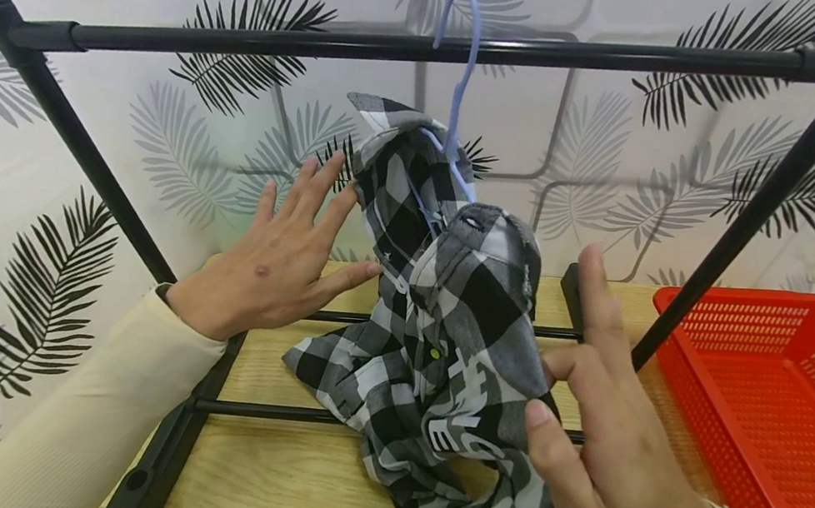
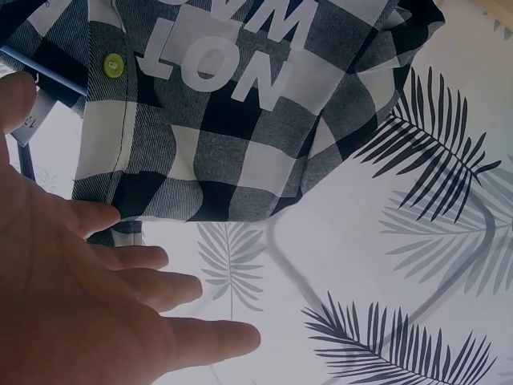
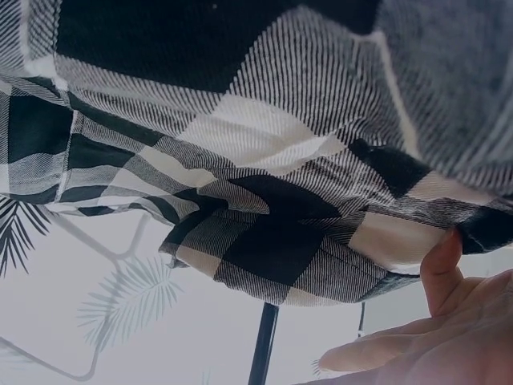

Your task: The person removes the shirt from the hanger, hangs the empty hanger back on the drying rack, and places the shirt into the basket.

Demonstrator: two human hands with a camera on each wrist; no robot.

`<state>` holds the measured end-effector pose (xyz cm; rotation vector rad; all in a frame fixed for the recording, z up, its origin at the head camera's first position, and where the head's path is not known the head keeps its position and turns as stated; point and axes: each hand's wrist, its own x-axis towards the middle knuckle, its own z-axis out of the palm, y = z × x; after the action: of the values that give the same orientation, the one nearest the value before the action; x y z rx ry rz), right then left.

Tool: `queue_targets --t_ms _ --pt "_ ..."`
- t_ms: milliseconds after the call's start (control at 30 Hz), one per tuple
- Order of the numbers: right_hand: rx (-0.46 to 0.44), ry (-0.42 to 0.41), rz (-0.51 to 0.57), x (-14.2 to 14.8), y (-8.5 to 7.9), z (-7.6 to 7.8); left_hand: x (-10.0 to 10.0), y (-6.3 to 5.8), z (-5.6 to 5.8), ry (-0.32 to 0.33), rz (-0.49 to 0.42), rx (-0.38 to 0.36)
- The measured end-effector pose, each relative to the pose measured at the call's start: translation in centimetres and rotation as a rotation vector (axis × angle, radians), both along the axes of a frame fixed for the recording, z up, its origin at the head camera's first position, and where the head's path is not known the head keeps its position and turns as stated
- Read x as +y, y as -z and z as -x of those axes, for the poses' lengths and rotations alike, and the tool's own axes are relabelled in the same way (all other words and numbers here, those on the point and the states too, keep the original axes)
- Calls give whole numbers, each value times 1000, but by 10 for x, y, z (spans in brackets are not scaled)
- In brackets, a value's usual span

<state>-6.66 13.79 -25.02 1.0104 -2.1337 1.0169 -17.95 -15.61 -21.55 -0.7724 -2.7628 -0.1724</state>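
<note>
A black, grey and white checked shirt with white lettering and a green button hangs from a blue hanger hooked over the black rail. My left hand is spread open left of the collar, its thumb tip at the cloth edge. In the left wrist view, the left hand lies beside the shirt front, holding nothing. At the shirt's right side is my right hand, index finger straight, another finger bent against the cloth. In the right wrist view, one fingertip touches the checked fabric.
The black rack's top rail runs between slanted posts, with lower bars behind the shirt. A red plastic basket stands at the right on the wooden surface. Behind is a leaf-patterned wall.
</note>
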Motion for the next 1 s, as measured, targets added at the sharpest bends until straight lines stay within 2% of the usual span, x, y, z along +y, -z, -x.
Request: queue_targets --t_ms 400,833,900,1000 --pt "18 -9 -15 1 2 1 1 -2 -1 6 -8 25" --pt "-45 26 -40 1 4 -2 2 -2 -3 51 -49 60" --pt "-58 -2 -30 10 19 9 2 -3 -3 57 -52 67" --pt "-32 -37 -5 53 104 67 2 -3 -3 64 -58 80"
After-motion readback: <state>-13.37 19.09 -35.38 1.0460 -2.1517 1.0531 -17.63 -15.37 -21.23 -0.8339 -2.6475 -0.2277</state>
